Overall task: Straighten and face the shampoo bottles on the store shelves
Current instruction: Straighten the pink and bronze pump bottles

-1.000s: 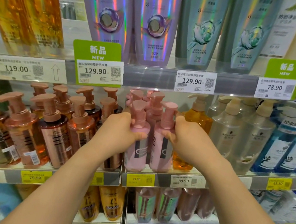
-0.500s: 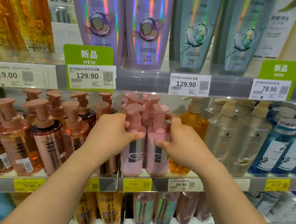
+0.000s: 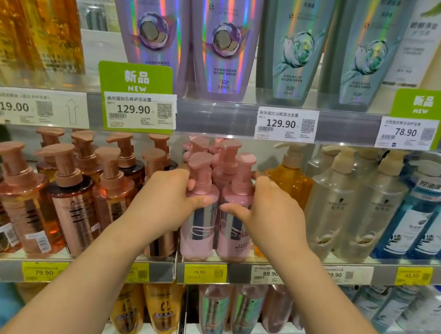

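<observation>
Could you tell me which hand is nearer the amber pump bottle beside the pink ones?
Right. The right hand overlaps the amber pump bottle; the left hand grips a pink bottle farther left.

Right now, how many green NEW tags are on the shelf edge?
2. One green NEW tag sits above the 129.90 label left of centre; the other above the 78.90 label at far right. None looks hidden.

The upper shelf rail carries price tags: 119.00 (image 3: 29, 107) far left, 129.90 on a green "NEW" sign (image 3: 137, 98), another 129.90 (image 3: 286, 124), and 78.90 (image 3: 408, 132) right. Lower rail tags read 79.90 (image 3: 44, 272), 89.90 (image 3: 267, 274), 45.50 (image 3: 413, 275). A purple bottle (image 3: 226, 27) says "RESTORE BOND".
</observation>
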### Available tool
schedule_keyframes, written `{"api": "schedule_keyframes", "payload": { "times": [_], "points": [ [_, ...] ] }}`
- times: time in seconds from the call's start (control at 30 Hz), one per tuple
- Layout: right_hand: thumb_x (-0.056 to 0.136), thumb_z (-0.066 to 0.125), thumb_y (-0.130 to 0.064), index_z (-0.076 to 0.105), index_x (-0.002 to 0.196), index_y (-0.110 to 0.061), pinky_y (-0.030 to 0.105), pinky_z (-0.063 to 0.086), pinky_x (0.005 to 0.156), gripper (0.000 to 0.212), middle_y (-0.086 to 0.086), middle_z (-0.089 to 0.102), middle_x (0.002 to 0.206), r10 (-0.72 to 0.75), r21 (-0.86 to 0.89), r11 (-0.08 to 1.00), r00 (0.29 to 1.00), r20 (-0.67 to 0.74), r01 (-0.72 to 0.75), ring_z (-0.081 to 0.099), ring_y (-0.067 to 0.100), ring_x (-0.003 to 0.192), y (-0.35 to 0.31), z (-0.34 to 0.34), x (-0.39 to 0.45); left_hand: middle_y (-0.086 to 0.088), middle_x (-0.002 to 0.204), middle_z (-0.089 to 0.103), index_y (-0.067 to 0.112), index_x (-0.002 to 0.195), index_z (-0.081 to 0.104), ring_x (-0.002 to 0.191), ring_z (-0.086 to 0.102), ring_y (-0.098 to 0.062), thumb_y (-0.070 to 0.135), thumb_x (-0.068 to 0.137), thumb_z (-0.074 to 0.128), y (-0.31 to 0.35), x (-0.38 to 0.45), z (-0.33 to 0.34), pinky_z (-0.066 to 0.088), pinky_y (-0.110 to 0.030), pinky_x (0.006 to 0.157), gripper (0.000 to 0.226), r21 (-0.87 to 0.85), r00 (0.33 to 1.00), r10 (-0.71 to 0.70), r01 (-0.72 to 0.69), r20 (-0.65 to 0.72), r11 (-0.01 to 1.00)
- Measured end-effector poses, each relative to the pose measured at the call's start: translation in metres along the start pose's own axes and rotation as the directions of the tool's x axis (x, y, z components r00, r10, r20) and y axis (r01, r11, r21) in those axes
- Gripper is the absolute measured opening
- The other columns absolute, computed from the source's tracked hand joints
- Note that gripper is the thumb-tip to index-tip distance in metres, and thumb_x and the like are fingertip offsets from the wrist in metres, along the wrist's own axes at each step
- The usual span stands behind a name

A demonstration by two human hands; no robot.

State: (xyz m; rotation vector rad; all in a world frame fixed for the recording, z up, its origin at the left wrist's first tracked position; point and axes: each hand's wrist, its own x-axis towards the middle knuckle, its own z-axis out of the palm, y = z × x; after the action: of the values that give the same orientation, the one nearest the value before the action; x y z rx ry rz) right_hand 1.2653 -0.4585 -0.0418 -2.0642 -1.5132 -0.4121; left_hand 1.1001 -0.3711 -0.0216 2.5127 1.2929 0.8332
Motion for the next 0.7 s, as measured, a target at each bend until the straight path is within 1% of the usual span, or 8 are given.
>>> {"api": "schedule_keyframes", "payload": {
  "times": [0.1,0.17,0.27,0.33,0.4,0.47,0.57,0.7],
  "points": [
    [0.078,0.061,-0.073,0.053,0.131,-0.019,0.036,0.055,0.072,0.075,-0.003,0.071,0.115,0.009,0.107,0.994,1.0,0.026,-0.012,0.069,0.021,0.099,0.009,-0.005,-0.001,0.002,0.074,0.054,0.018,0.07,0.04,0.066,0.048,-0.009,0.055,0.081,0.069,0.001,0.001,0.0,0.032,-0.025,0.053,0.049,-0.005,1.0,-0.01,0.01,0.005,1.0],
    [0.08,0.065,-0.067,0.059,0.131,-0.022,0.038,0.056,0.084,0.068,-0.007,0.073,0.116,0.052,0.259,0.965,0.999,-0.003,-0.049,0.068,0.016,0.105,0.017,-0.014,-0.005,0.001,0.072,0.055,0.017,0.07,0.04,0.065,0.049,-0.011,0.055,0.081,0.069,0.0,0.001,0.0,0.034,-0.027,0.054,0.049,-0.017,1.0,-0.012,0.012,0.015,1.0],
    [0.088,0.07,-0.046,0.074,0.104,-0.025,0.033,0.055,0.078,0.027,-0.011,0.076,0.095,0.188,0.359,0.93,0.941,-0.281,-0.078,0.069,0.008,0.087,0.031,-0.032,-0.009,0.0,0.071,0.055,0.016,0.07,0.039,0.065,0.048,-0.011,0.053,0.082,0.068,-0.001,0.0,0.0,0.032,-0.027,0.053,0.048,-0.023,0.999,-0.006,0.007,0.032,1.0],
    [0.089,0.07,-0.042,0.073,0.105,-0.021,0.028,0.049,0.075,0.026,-0.006,0.075,0.099,0.26,0.326,0.935,0.899,-0.353,-0.143,0.068,0.014,0.09,0.04,-0.044,-0.004,0.002,0.07,0.053,0.016,0.07,0.039,0.064,0.047,-0.009,0.051,0.084,0.067,0.0,0.0,0.0,0.03,-0.025,0.053,0.047,-0.014,0.999,0.0,0.001,0.032,1.0],
    [0.088,0.068,-0.052,0.068,0.119,-0.017,0.032,0.048,0.082,0.047,0.0,0.071,0.115,0.285,0.232,0.946,0.921,-0.264,-0.226,0.066,0.022,0.104,0.047,-0.049,0.007,0.002,0.069,0.053,0.015,0.069,0.039,0.064,0.047,-0.009,0.049,0.085,0.067,0.001,-0.001,-0.001,0.03,-0.026,0.053,0.046,-0.009,1.0,0.0,0.001,0.031,1.0],
    [0.082,0.067,-0.065,0.063,0.125,-0.017,0.039,0.053,0.083,0.065,0.004,0.07,0.117,0.275,0.126,0.957,0.954,-0.121,-0.26,0.065,0.028,0.107,0.047,-0.047,0.019,0.001,0.068,0.054,0.014,0.069,0.039,0.064,0.048,-0.01,0.049,0.085,0.066,0.001,-0.001,-0.001,0.03,-0.027,0.052,0.047,-0.011,0.999,-0.001,0.001,0.034,1.0],
    [0.073,0.067,-0.075,0.059,0.115,-0.017,0.043,0.058,0.073,0.072,0.007,0.072,0.098,0.256,0.048,0.965,0.967,-0.002,-0.256,0.068,0.032,0.095,0.043,-0.043,0.028,0.001,0.064,0.054,0.014,0.069,0.041,0.061,0.048,-0.012,0.049,0.084,0.066,0.002,-0.001,-0.001,0.029,-0.029,0.051,0.047,-0.014,0.999,-0.003,0.004,0.039,1.0],
    [0.07,0.073,-0.071,0.057,0.115,-0.015,0.045,0.058,0.076,0.073,0.008,0.072,0.1,0.26,0.059,0.963,0.963,0.073,-0.265,0.066,0.033,0.095,0.045,-0.049,0.034,0.0,0.066,0.055,0.014,0.068,0.041,0.062,0.049,-0.012,0.049,0.085,0.065,0.002,-0.001,-0.001,0.029,-0.029,0.051,0.046,0.016,0.999,-0.004,0.004,0.044,1.0]
  ]
}}
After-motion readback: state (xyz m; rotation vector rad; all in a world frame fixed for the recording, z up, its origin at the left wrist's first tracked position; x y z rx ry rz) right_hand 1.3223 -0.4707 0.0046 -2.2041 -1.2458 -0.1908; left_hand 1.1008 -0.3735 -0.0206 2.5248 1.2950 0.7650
